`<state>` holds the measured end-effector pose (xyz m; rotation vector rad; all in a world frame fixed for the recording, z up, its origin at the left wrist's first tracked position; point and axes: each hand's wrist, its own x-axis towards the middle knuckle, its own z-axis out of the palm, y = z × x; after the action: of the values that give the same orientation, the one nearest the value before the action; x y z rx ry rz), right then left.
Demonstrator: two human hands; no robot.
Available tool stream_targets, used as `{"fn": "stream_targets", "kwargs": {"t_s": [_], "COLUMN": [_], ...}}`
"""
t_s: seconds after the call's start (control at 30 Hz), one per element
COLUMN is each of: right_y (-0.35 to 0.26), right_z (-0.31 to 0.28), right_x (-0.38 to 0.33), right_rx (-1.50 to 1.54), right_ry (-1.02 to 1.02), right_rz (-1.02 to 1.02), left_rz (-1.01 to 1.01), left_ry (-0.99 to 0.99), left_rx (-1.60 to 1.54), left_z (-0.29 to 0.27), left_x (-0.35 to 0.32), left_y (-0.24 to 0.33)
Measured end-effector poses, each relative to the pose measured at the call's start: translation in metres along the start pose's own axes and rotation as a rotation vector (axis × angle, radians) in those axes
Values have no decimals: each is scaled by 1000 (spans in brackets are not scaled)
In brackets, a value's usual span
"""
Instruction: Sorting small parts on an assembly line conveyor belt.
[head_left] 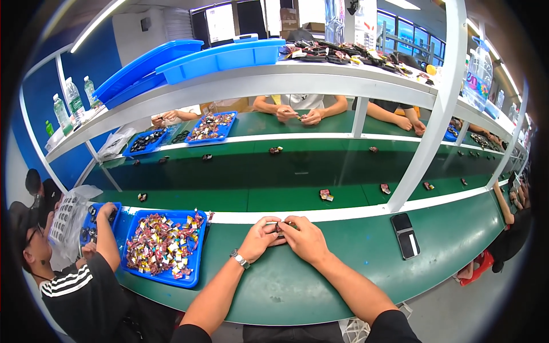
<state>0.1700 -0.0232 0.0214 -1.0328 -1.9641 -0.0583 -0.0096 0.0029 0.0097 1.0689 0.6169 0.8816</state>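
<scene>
"One small dark piece (pixel 278 228), just below centre in the head view, and it's pinched!"

"Who's got it?"

"Left hand (pixel 258 239) and right hand (pixel 306 240) together, fingertips narrowed around it, hiding most of it!"

"And around them?"

"Blue tray (pixel 199 257) at lower left, heaped with small multicoloured parts (pixel 161 244); a flat black-and-grey object (pixel 405 236) at lower right, lying on the green tabletop (pixel 343 286); loose parts (pixel 326 195) scattered across the middle."

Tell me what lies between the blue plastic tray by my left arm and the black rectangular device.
In the head view: your left hand, silver metal wristwatch, your right hand, and the small dark part held between them.
</scene>
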Motion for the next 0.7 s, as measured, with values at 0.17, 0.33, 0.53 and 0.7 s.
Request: {"fn": "stream_targets", "kwargs": {"t_s": [0.17,0.33,0.53,0.7], "right_y": [1,1,10,18], "right_z": [0,1,-3,-3], "right_x": [3,4,6,4], "right_rx": [-73,-99,0,147], "right_ry": [4,5,-70,-167], "right_rz": [-59,-76,-107,-58], "left_rz": [29,19,17,1], "left_ry": [-3,-11,0,8], "left_rx": [3,49,87,100], "left_z": [-1,2,0,3], "left_x": [1,2,2,1], "left_y": [-4,-3,-6,-2]}}
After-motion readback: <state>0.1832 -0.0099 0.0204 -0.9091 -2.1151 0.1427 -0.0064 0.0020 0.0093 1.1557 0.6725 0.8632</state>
